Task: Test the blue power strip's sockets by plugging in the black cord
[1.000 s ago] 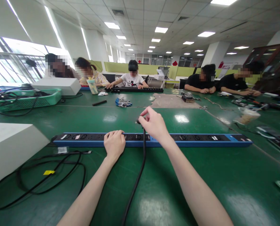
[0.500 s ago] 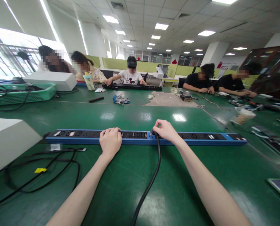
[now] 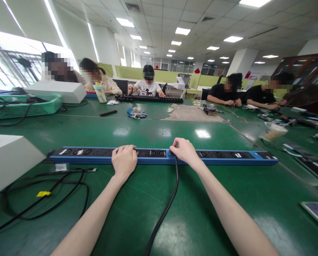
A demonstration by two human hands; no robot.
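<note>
A long blue power strip (image 3: pixel 228 155) with black sockets lies across the green table (image 3: pixel 153 131). My left hand (image 3: pixel 124 160) rests on top of it left of centre, fingers curled over the strip. My right hand (image 3: pixel 184 151) pinches a black plug at a socket near the strip's middle; the plug is mostly hidden by my fingers. Its thick black cable (image 3: pixel 165 209) runs from the plug toward me and off the bottom edge.
A white box (image 3: pixel 6 161) sits at the left, with coiled black cables (image 3: pixel 43 197) beside it. A green basket (image 3: pixel 25 106) stands at far left. A phone (image 3: pixel 317 211) lies at right. Several people work at the far side of the table.
My right hand has come down from above the table, carrying the plug to the strip's sockets. My left hand has stayed on the strip.
</note>
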